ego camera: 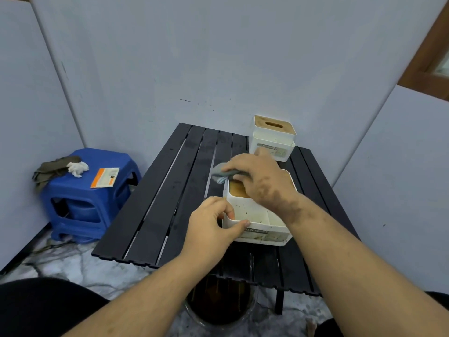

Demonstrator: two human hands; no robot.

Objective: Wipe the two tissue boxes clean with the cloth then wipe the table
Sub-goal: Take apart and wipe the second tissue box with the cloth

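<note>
- Your left hand (213, 222) pinches the near left corner of the near tissue box (260, 215), thumb on the outer wall and fingers curled over the rim, steadying it.
- Your right hand (257, 181) grips the grey cloth (220, 175), bunched under curled fingers, and presses it at the box's far left corner, just beyond your left hand.
- You look to be partway through the first box: brown specks still dot its white inner tray between your hands, so it is not clean yet.
- The second tissue box (273, 139), with a wooden slotted lid, stands just beyond your right hand; judging by where the cloth is, it waits its turn.
- The black slatted table (170, 203), stretching left of your hands, is likely still to be wiped.
- The near box's front label, below your left thumb, reads partly "…SSUE HOLDER"; the far box's label is too blurred to read.
</note>
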